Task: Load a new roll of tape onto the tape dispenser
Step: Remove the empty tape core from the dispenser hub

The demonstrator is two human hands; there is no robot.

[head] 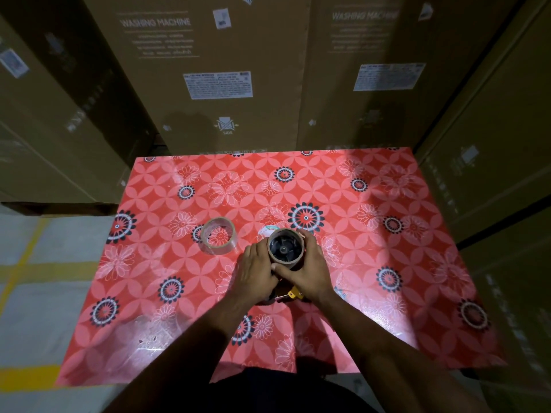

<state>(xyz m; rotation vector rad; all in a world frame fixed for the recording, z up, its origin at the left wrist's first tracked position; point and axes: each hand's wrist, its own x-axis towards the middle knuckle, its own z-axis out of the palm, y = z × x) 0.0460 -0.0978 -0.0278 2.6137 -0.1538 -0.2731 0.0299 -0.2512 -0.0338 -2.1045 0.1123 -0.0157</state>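
1. Low in the middle of the frame: both arms reaching forward over the red flowered table cover (402,263).
2. Just past the wrists: yellow and metal bits of the tape dispenser (293,294) peeking out under the hands, mostly hidden.
3. Left hand (256,271) wrapped around the left side of the dispenser, fingers closed on it.
4. Right hand (308,269) closed around the brown cardboard core (286,248) sitting on the black hub, thumb across the front.
5. Looks like the old empty core, probably coming off first. Best to hold the dispenser steady with the left hand and pull the core straight off, not crooked. Careful near the cutting teeth, hidden here.
6. A bit farther, left of the hands: new clear tape roll (217,235) lying flat on the table, apart from both hands, not loaded yet.
7. Farthest, top of the frame: tall brown boxes (226,70) with "WASHING MACHINE" printed twice, upper left and upper right. Small word "SIDE" under a mark at upper middle. White stickers too small to read.
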